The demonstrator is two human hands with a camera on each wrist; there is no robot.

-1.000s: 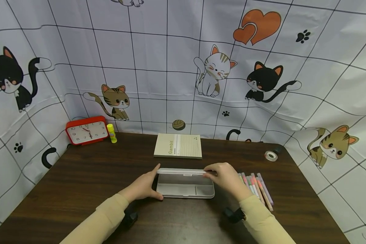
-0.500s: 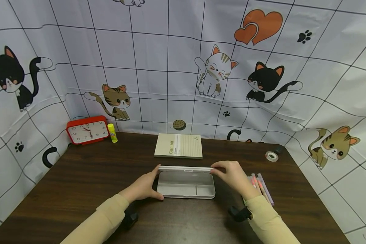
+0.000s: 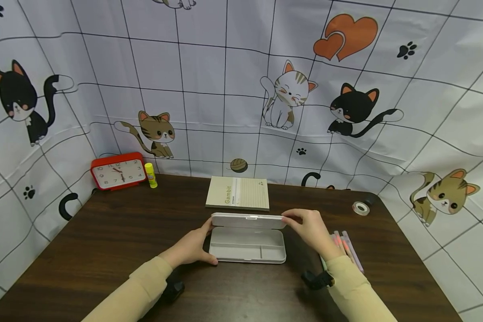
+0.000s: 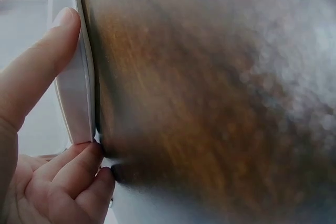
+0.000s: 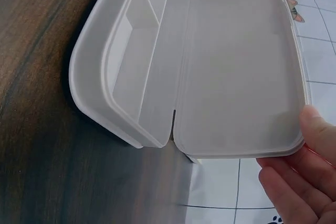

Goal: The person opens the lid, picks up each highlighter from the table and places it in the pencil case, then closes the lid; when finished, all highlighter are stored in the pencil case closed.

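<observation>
A translucent white pencil case (image 3: 247,250) lies on the dark wooden table (image 3: 104,241) in front of me, its tray divided and holding nothing. Its hinged lid (image 3: 247,220) stands raised, about upright (image 5: 239,72). My left hand (image 3: 191,247) grips the left end of the tray, thumb along its side (image 4: 37,72), fingers curled under the near corner. My right hand (image 3: 311,229) pinches the lid's right end at its top corner (image 5: 299,150).
Several coloured markers (image 3: 346,243) lie right of the case, partly behind my right wrist. A Gambit notebook (image 3: 238,192) lies just beyond the case. A red clock (image 3: 118,171) and glue stick (image 3: 150,175) stand back left; a tape roll (image 3: 360,208) back right.
The right hand has swung the lid up and back, from barely raised to upright. It shifted right along the lid. The left hand kept its hold on the tray.
</observation>
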